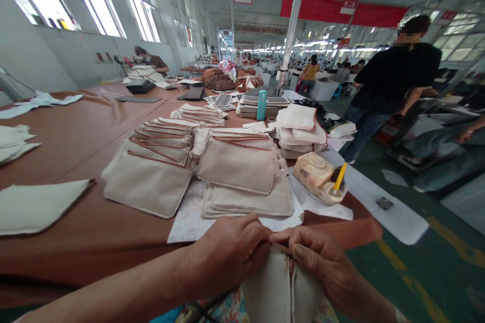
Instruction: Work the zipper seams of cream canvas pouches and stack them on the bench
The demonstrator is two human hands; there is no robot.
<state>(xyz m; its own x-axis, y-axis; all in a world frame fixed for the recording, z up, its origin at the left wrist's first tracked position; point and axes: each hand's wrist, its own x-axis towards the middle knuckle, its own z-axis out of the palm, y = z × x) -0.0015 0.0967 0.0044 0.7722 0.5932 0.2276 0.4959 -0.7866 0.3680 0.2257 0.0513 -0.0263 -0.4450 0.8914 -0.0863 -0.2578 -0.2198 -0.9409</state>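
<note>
Over my lap, at the table's front edge, I hold a cream fabric panel [267,287] with brown edging along its top. My left hand [231,247] pinches that top edge from the left, fingers curled round it. From the right, my right hand [318,255] grips the same edge, thumb pressed on top. A seam or fold runs down the panel between the two hands. Just beyond lie stacked cream panels [238,164] with brown edges, and a fanned pile of similar panels [147,181] sits to their left.
A cut-open plastic container [314,176] with a yellow-handled brush [340,177] stands right of the stacks. Behind are a teal bottle [261,105] and more folded cream pieces [297,128]. One loose panel [41,207] lies at left. A person in black [397,81] stands in the right aisle.
</note>
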